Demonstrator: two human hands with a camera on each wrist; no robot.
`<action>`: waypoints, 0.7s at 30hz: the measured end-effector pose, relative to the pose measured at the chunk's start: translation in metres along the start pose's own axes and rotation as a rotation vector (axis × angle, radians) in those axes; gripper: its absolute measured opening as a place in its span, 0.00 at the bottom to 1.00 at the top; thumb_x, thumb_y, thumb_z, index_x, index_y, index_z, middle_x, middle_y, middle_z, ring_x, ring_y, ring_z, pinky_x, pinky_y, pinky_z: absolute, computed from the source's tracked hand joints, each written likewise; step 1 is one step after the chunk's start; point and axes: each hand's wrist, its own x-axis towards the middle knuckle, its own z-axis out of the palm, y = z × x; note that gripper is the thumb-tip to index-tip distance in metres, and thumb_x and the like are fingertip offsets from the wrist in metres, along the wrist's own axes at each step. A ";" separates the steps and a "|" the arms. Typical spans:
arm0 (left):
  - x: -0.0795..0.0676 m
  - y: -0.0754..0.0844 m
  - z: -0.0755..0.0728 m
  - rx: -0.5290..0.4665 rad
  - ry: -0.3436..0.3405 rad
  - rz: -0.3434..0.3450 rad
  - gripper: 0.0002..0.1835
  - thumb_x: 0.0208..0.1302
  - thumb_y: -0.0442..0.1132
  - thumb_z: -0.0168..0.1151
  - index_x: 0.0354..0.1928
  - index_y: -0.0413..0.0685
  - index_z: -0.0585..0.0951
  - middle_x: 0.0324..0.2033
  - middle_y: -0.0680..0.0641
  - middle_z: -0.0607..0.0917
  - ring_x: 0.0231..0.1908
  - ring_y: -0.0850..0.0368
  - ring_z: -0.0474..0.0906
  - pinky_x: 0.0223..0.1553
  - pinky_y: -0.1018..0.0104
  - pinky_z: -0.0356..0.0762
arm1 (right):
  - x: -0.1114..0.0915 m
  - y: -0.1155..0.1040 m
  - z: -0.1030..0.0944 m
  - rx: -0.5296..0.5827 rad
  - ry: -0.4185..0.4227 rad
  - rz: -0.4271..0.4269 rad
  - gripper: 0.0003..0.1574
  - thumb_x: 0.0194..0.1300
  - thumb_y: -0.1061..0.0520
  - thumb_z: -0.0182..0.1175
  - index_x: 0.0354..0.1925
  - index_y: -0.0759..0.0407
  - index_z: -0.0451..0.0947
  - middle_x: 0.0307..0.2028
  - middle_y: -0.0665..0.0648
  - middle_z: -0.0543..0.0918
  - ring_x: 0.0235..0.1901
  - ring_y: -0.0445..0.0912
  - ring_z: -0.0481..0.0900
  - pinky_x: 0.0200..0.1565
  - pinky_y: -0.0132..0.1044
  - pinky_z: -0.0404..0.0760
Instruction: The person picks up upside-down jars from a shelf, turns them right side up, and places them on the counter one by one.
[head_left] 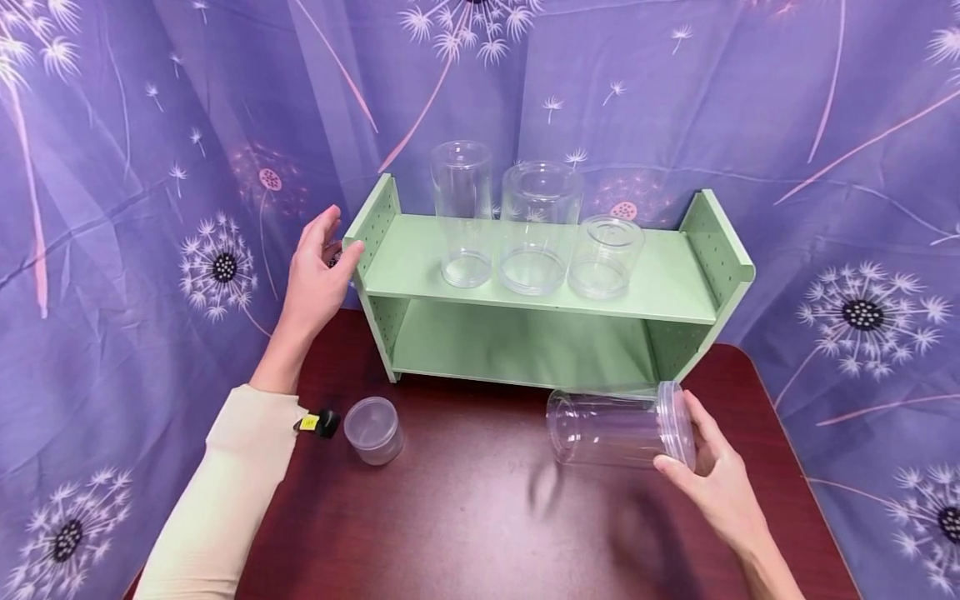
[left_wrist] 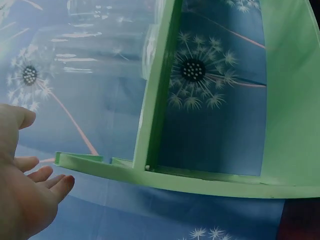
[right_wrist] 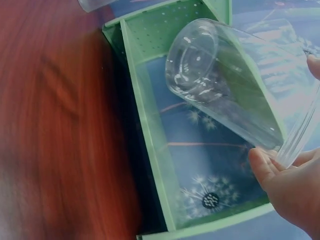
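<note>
My right hand (head_left: 720,483) grips a clear plastic jar (head_left: 611,429) by its lidded end. The jar lies sideways above the table, its base pointing left, in front of the green shelf (head_left: 525,342). In the right wrist view, thumb and fingers hold the lid rim (right_wrist: 300,135). My left hand (head_left: 318,271) is at the shelf's left side panel (head_left: 375,221), fingers spread and loosely bent, thumb right by the panel's top corner. Nothing is in its grasp. On the upper shelf stand a tall narrow jar (head_left: 462,212), a wide jar (head_left: 540,225) and a short jar (head_left: 607,258).
A small lidded tub (head_left: 374,431) stands on the dark red table (head_left: 465,517) near the left sleeve (head_left: 240,475). The shelf has a lower board (head_left: 517,337) and raised side panels. A purple dandelion-print curtain (head_left: 247,100) hangs behind and at both sides.
</note>
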 end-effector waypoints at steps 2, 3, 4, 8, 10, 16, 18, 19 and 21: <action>0.005 -0.003 0.002 0.043 -0.018 0.001 0.36 0.73 0.36 0.62 0.78 0.37 0.62 0.75 0.40 0.64 0.73 0.46 0.63 0.73 0.55 0.64 | -0.001 -0.002 -0.004 -0.032 0.007 0.009 0.57 0.59 0.83 0.60 0.81 0.64 0.50 0.71 0.45 0.67 0.63 0.34 0.71 0.56 0.19 0.73; 0.006 -0.005 0.004 0.057 -0.023 0.004 0.36 0.73 0.37 0.63 0.78 0.37 0.62 0.75 0.39 0.64 0.73 0.45 0.64 0.73 0.55 0.64 | -0.001 -0.003 -0.006 -0.055 0.010 0.013 0.58 0.59 0.82 0.60 0.81 0.64 0.50 0.71 0.45 0.67 0.64 0.34 0.70 0.56 0.19 0.73; 0.008 -0.006 0.004 0.076 -0.026 0.004 0.36 0.73 0.38 0.63 0.78 0.37 0.63 0.75 0.40 0.65 0.72 0.46 0.65 0.72 0.56 0.65 | -0.001 -0.004 -0.007 -0.080 0.012 0.018 0.58 0.59 0.82 0.61 0.81 0.63 0.50 0.72 0.45 0.66 0.64 0.33 0.70 0.56 0.18 0.72; 0.012 -0.009 0.005 0.136 -0.028 0.004 0.36 0.72 0.42 0.63 0.77 0.39 0.64 0.74 0.41 0.66 0.71 0.49 0.66 0.72 0.57 0.65 | -0.002 -0.008 -0.014 -0.235 0.021 0.028 0.60 0.59 0.79 0.65 0.82 0.58 0.51 0.70 0.44 0.66 0.61 0.31 0.70 0.54 0.17 0.72; 0.014 -0.010 0.004 0.164 -0.040 -0.004 0.36 0.72 0.43 0.63 0.78 0.40 0.64 0.75 0.42 0.66 0.72 0.50 0.64 0.72 0.56 0.64 | -0.002 -0.010 -0.018 -0.332 0.030 0.030 0.61 0.58 0.77 0.67 0.82 0.56 0.52 0.68 0.42 0.67 0.60 0.30 0.70 0.53 0.16 0.71; 0.018 -0.012 0.005 0.200 -0.091 -0.024 0.35 0.74 0.46 0.60 0.78 0.42 0.64 0.76 0.43 0.64 0.74 0.49 0.60 0.75 0.54 0.58 | -0.004 -0.017 -0.032 -0.519 0.086 0.063 0.65 0.56 0.70 0.74 0.82 0.50 0.52 0.67 0.39 0.66 0.58 0.26 0.67 0.52 0.14 0.66; 0.018 -0.013 0.006 0.200 -0.092 -0.019 0.35 0.74 0.45 0.60 0.78 0.41 0.65 0.76 0.42 0.65 0.74 0.48 0.60 0.75 0.56 0.57 | -0.003 -0.020 -0.036 -0.546 0.100 0.073 0.66 0.56 0.68 0.75 0.83 0.50 0.52 0.68 0.47 0.66 0.59 0.25 0.66 0.53 0.13 0.64; 0.018 -0.013 0.006 0.201 -0.089 -0.013 0.34 0.74 0.44 0.60 0.77 0.40 0.65 0.76 0.41 0.65 0.74 0.48 0.60 0.75 0.56 0.56 | -0.003 -0.021 -0.037 -0.570 0.106 0.072 0.66 0.55 0.66 0.76 0.83 0.50 0.52 0.69 0.52 0.66 0.60 0.24 0.64 0.54 0.12 0.62; 0.018 -0.014 0.007 0.201 -0.083 -0.001 0.34 0.74 0.42 0.61 0.77 0.37 0.65 0.76 0.40 0.65 0.74 0.47 0.60 0.76 0.58 0.55 | -0.002 -0.024 -0.041 -0.617 0.117 0.070 0.67 0.55 0.63 0.77 0.83 0.49 0.51 0.70 0.61 0.66 0.60 0.23 0.62 0.54 0.11 0.59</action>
